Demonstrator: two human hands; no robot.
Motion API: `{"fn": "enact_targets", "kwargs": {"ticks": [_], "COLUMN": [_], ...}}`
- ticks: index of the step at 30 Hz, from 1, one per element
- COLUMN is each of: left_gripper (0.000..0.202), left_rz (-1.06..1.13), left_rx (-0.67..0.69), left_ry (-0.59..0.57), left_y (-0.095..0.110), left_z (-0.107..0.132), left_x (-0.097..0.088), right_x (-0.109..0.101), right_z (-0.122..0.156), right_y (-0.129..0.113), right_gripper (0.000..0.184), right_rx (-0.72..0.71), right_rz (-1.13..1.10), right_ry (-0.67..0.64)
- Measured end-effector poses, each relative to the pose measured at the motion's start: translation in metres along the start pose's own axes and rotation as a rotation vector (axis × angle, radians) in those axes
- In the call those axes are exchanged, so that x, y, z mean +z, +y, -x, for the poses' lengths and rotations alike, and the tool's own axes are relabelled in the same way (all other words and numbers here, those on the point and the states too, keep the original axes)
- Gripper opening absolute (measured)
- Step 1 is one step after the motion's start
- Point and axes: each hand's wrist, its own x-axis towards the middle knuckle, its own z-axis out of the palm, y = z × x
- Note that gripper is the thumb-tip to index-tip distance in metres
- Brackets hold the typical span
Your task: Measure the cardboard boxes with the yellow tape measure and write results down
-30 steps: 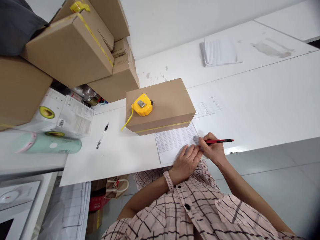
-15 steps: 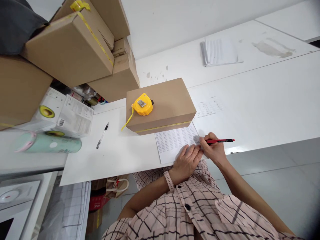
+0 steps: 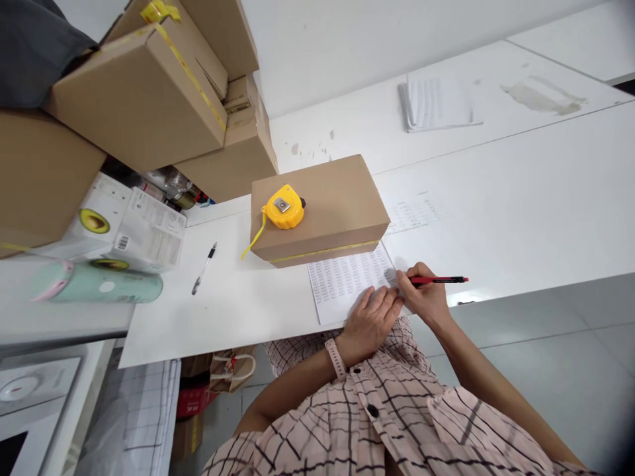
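Note:
My right hand (image 3: 424, 297) is closed round a red pen (image 3: 439, 280), with the tip down on a printed sheet of small figures (image 3: 344, 281). My left hand (image 3: 370, 324) lies flat on the sheet's near edge, fingers stretched out, touching the right hand. Just beyond the sheet stands a closed cardboard box (image 3: 322, 208) sealed with yellow tape. A yellow tape measure (image 3: 282, 207) rests on the box's top, its strap hanging over the left edge.
Stacked cardboard boxes (image 3: 143, 99) fill the left. Below them lie a white avocado-printed carton (image 3: 129, 228) and a mint bottle (image 3: 96, 285). A black pen (image 3: 204, 269) lies on the white table (image 3: 496, 218). A paper stack (image 3: 436, 102) sits far back.
My right hand and the red pen have shifted very slightly on the sheet. Everything else is as before.

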Motion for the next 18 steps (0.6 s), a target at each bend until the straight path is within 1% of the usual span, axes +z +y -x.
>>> {"fn": "enact_targets", "kwargs": {"ticks": [7,12,18], "left_gripper": [0.046,0.046,0.046], "left_rz": [-0.007,-0.011,-0.014], "left_rx": [-0.001,-0.006,-0.006], "left_ry": [0.026,0.045,0.039], "left_y": [0.0000,0.0005,0.0006], "left_z": [0.0010,0.0013,0.0007], "left_x": [0.0001,0.0029,0.0021], "right_x": [-0.0003,0.0007,-0.0001], "right_z": [-0.0002,-0.0004,-0.0004], "right_y": [0.0002,-0.0010,0.0017], "right_gripper": [0.030,0.031,0.030], "right_rx": [0.017,-0.002,-0.007], "right_rz": [0.014,0.024,0.038], "right_ry": [0.029,0.029,0.020]}}
